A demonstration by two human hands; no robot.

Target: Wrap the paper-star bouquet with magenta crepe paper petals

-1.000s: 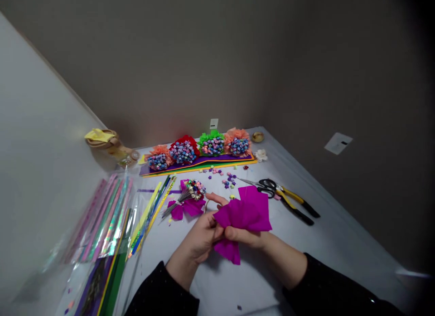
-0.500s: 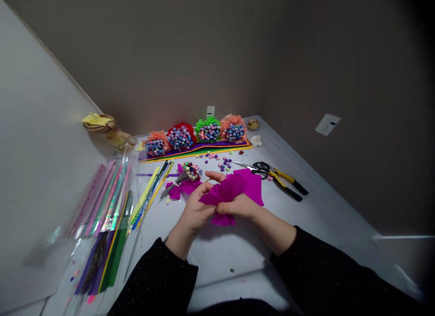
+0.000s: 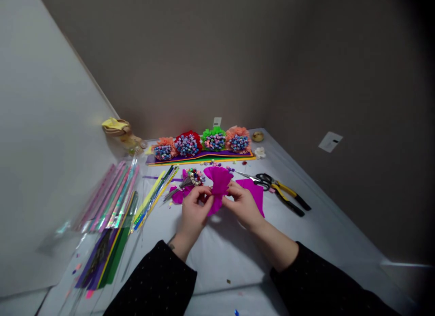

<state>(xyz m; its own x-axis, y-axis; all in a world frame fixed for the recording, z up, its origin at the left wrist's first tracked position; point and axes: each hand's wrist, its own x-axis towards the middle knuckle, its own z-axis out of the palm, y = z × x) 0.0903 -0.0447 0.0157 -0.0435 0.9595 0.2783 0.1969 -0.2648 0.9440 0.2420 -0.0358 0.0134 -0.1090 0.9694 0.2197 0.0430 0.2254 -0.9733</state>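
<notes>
A magenta piece of crepe paper, gathered at its middle and flared above and below, is held upright over the table. My left hand pinches its narrow waist from the left. From the other side, my right hand grips the same waist with thumb and fingers. Just behind my left hand lies a bunch of beaded stems with magenta paper around it. A flat magenta sheet lies partly behind my right hand.
Scissors and yellow-handled pliers lie on the right. Several paper flowers with beaded centres line the back on coloured sheets. At left are plastic-wrapped strips and coloured strips. A basket stands at the far left.
The magenta crepe paper has turned from lying sideways across my hands to standing upright. Both hands now pinch its middle from opposite sides. The view has tilted slightly.
</notes>
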